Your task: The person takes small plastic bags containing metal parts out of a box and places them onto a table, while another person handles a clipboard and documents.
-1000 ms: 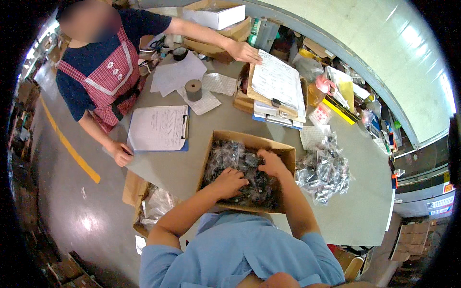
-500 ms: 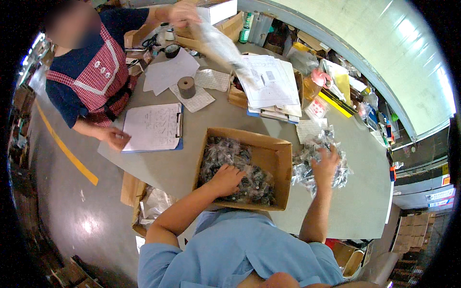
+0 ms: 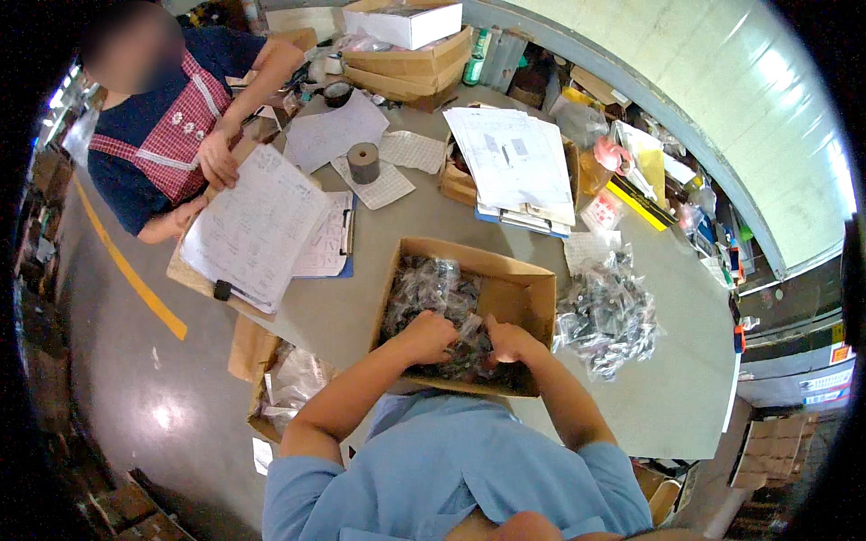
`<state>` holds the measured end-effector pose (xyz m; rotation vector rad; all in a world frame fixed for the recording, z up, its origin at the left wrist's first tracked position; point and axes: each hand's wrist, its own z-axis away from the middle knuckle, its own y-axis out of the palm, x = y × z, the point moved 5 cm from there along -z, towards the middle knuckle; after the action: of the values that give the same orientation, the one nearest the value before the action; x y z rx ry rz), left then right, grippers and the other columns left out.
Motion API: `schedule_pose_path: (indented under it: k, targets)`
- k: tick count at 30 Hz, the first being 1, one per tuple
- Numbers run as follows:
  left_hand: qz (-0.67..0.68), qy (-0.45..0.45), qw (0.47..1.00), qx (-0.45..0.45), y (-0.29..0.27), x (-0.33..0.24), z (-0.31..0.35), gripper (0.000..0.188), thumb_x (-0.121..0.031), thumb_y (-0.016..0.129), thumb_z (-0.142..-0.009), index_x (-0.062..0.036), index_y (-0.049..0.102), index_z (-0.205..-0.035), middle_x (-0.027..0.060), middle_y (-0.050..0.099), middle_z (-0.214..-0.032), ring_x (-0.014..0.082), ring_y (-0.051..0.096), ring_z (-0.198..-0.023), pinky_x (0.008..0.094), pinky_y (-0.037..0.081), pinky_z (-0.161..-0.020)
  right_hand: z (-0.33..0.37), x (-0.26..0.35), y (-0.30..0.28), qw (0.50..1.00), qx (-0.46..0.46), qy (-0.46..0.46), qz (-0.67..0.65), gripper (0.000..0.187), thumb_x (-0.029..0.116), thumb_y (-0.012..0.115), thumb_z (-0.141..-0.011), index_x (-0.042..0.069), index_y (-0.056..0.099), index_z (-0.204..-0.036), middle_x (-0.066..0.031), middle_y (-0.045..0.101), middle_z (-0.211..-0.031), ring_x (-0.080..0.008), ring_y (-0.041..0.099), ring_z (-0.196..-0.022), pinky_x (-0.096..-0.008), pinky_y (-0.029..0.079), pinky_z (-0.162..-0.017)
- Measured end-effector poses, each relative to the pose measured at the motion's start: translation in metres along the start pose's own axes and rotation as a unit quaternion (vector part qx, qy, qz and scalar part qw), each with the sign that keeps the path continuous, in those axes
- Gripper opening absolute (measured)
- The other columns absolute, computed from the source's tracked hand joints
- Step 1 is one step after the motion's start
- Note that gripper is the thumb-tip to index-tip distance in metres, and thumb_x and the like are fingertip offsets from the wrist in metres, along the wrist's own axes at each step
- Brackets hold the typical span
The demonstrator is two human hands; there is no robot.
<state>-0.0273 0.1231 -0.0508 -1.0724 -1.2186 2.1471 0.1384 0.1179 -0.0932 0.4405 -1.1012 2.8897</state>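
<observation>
A cardboard box [image 3: 510,261] on the table in front of me holds many small clear plastic bags [image 3: 437,287] with dark small parts inside. My left hand [image 3: 431,337] is in the box, its fingers curled closed on a plastic bag. Facing it, my right hand [image 3: 511,343] is also inside, closed on the bags with the thumb up. The fingertips of both hands are partly hidden among the plastic. To the right of the box, a pile of similar bags [image 3: 609,311] lies on the table.
Across to the left, a co-worker in a checked apron [image 3: 176,131] holds a clipboard with papers [image 3: 257,225] over another clipboard [image 3: 336,243]. A brown tape roll [image 3: 363,162], stacked drawings [image 3: 514,162] and an open carton [image 3: 406,72] stand farther back. Another box [image 3: 271,397] sits at lower left.
My right hand has moved left from the pile of bags into the box. The co-worker's raised hand has come down from the back, and a paper-covered clipboard is now in their hands.
</observation>
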Motion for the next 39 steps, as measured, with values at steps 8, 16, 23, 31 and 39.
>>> schedule_pose_path:
  k: [8, 16, 23, 31, 39]
  targets:
    - [0.072, 0.082, 0.991, -0.081, 0.007, 0.007, 0.001, 0.017, -0.020, 0.071, -0.062, -0.0083, 0.065, -0.073, 0.0104, 0.060, -0.090, 0.0291, 0.058, -0.090, 0.0421, 0.046, -0.079, 0.073, -0.013, -0.045, 0.941, -0.156, -0.154, -0.258, 0.076, 0.014, 0.079, -0.061, 0.002, 0.036, -0.123, -0.0159, 0.053, -0.110, -0.0275, 0.052, -0.105, -0.0365, 0.042, -0.089]
    - [0.080, 0.067, 0.992, -0.075, 0.010, 0.010, -0.001, 0.016, -0.020, 0.070, -0.062, -0.0078, 0.062, -0.070, 0.0112, 0.060, -0.084, 0.0310, 0.059, -0.085, 0.0439, 0.046, -0.073, 0.144, -0.044, -0.084, 0.731, -0.217, -0.171, -0.624, 0.064, 0.003, 0.073, -0.064, 0.003, 0.046, -0.122, -0.0042, 0.054, -0.102, -0.0140, 0.053, -0.087, -0.0266, 0.045, -0.075]
    - [0.070, 0.083, 0.989, -0.103, 0.004, 0.005, 0.007, 0.016, -0.019, 0.069, -0.061, -0.0075, 0.062, -0.069, 0.0121, 0.060, -0.083, 0.0321, 0.059, -0.082, 0.0437, 0.048, -0.069, 0.208, -0.120, -0.106, 0.717, -0.567, 0.104, -0.391, 0.059, 0.000, 0.069, -0.068, 0.003, 0.046, -0.123, -0.0114, 0.055, -0.110, -0.0250, 0.054, -0.102, -0.0352, 0.045, -0.087]
    - [0.093, 0.059, 0.992, -0.055, 0.001, 0.004, 0.007, 0.018, -0.019, 0.070, -0.061, -0.0057, 0.063, -0.071, 0.0128, 0.060, -0.082, 0.0331, 0.059, -0.081, 0.0441, 0.048, -0.070, 0.086, 0.002, -0.049, 0.974, -0.217, -0.049, -0.040, 0.060, 0.019, 0.074, -0.067, 0.006, 0.050, -0.120, -0.0195, 0.045, -0.131, -0.0394, 0.054, -0.107, -0.0440, 0.046, -0.089]
    - [0.112, 0.069, 0.989, -0.062, 0.003, 0.008, 0.013, 0.020, -0.018, 0.068, -0.064, -0.0044, 0.059, -0.075, 0.0131, 0.059, -0.089, 0.0342, 0.057, -0.088, 0.0430, 0.047, -0.077, 0.036, 0.006, 0.044, 0.996, -0.029, 0.010, 0.083, 0.074, 0.024, 0.077, -0.065, 0.008, 0.040, -0.126, -0.0292, 0.035, -0.131, -0.0498, 0.052, -0.102, -0.0484, 0.047, -0.087]
